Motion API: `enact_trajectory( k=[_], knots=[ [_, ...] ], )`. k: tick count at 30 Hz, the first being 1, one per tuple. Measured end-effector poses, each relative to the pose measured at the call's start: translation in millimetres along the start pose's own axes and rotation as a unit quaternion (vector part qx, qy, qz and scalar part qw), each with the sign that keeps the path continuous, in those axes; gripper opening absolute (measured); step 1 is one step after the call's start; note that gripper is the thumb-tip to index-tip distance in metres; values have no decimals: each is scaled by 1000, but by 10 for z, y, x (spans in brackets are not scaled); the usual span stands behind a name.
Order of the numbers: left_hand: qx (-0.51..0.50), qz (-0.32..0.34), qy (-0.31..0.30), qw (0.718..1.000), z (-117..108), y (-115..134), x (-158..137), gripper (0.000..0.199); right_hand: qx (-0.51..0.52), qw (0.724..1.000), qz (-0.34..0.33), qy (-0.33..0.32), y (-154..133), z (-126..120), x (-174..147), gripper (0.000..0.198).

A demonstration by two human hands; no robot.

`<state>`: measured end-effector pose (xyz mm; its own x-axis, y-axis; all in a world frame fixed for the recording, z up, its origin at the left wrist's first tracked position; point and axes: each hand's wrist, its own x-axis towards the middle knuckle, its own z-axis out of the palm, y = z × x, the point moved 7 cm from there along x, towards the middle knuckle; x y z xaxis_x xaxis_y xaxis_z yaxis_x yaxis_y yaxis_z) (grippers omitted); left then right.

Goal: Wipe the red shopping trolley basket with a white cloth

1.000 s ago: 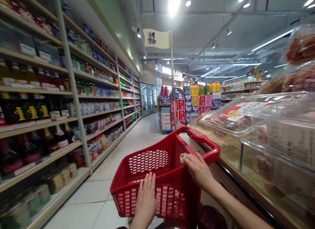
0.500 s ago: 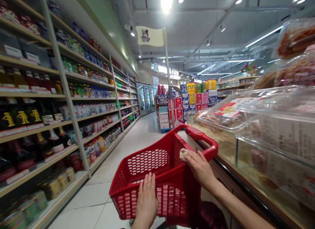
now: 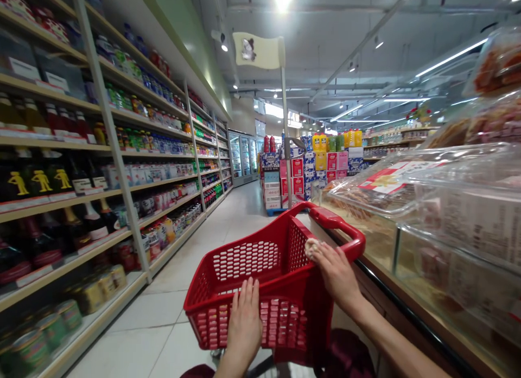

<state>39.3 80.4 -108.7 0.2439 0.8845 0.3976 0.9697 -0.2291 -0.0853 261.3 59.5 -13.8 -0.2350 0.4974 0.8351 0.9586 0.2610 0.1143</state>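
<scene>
A red plastic shopping cart (image 3: 309,307) with perforated walls stands in front of me, its handle (image 3: 340,226) toward the right. My left hand (image 3: 245,326) rests on the near side of the cart, fingers stretched out over the rim. On the same rim, closer to the handle, lies my right hand (image 3: 338,272), its fingers pressing a crumpled whitish cloth (image 3: 311,248) at the top of the wall. Part of the cloth is hidden under the fingers. A pole with a cream flag (image 3: 258,50) rises behind the cart.
Shelves (image 3: 163,204) of bottles and cans line the left side. Close on the right is a glass-sided display counter (image 3: 423,264) with clear plastic food packs (image 3: 391,177). Stacked drink cartons (image 3: 293,177) stand ahead, past the tiled floor (image 3: 240,199). Glass-door fridges (image 3: 244,155) are farther back.
The view has shifted slightly, so the surroundings appear a little higher and farther right. My right hand and the cloth have slid slightly toward the handle. My left hand stays on the rim.
</scene>
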Motion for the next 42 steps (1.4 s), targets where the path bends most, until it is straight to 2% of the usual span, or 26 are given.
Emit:
enact_trajectory(
  k=[2, 4, 9, 11, 12, 14, 17, 19, 21, 24, 26, 28, 31, 33, 35, 39, 40, 42],
  knots=[
    [-2, -5, 0, 1000, -5, 12, -3, 72, -14, 1000, 18, 15, 190, -84, -15, 35],
    [-5, -8, -3, 1000, -4, 25, -5, 71, -9, 1000, 12, 27, 144, -74, -50, 35],
    [3, -9, -28, 1000, -8, -4, 33, 69, 53, 997, -48, 24, -512, 222, -73, 35],
    [5, -6, -38, 999, -14, -36, 71, 68, 68, 995, -74, 4, -623, 300, -23, 35],
    [4, -6, -42, 999, -17, -52, 91, 68, 71, 994, -82, -11, -596, 314, 10, 35],
    [-4, -7, -50, 999, -20, -75, 125, 69, 65, 995, -74, -33, -370, 281, 86, 36],
    [-26, -7, -63, 998, -25, -60, 147, 74, 26, 1000, 5, -11, 182, 117, 199, 36],
    [-37, -12, -65, 997, -49, -27, 147, 76, 0, 998, 54, 18, 383, 52, 223, 35],
    [-40, -21, -61, 997, -86, 8, 145, 76, 0, 998, 57, 20, 274, 114, 195, 35],
    [-32, -23, -58, 998, -122, 48, 146, 74, 42, 999, -19, -20, -272, 349, 110, 37],
    [-24, -16, -58, 998, -116, 52, 147, 74, 63, 995, -58, -45, -506, 442, 80, 39],
    [-18, -11, -56, 998, -94, 39, 144, 74, 62, 995, -58, -54, -432, 423, 95, 40],
    [-20, -4, -41, 999, -58, 40, 135, 73, 24, 999, 7, -20, 37, 246, 148, 39],
    [-24, -10, -29, 999, -43, 54, 133, 73, 1, 999, 45, 11, 197, 168, 143, 37],
    [-29, -21, -24, 999, -33, 64, 137, 73, 5, 999, 35, 24, 35, 211, 93, 37],
    [-35, -5, -43, 998, -6, 64, 132, 72, 66, 996, -60, 12, -641, 411, -18, 39],
    [-34, -3, -46, 998, -1, 47, 122, 71, 75, 995, -68, 4, -692, 432, -19, 40],
    [-26, -11, -38, 999, -2, 2, 92, 68, 76, 996, -48, -7, -570, 419, 16, 41]
  ],
)
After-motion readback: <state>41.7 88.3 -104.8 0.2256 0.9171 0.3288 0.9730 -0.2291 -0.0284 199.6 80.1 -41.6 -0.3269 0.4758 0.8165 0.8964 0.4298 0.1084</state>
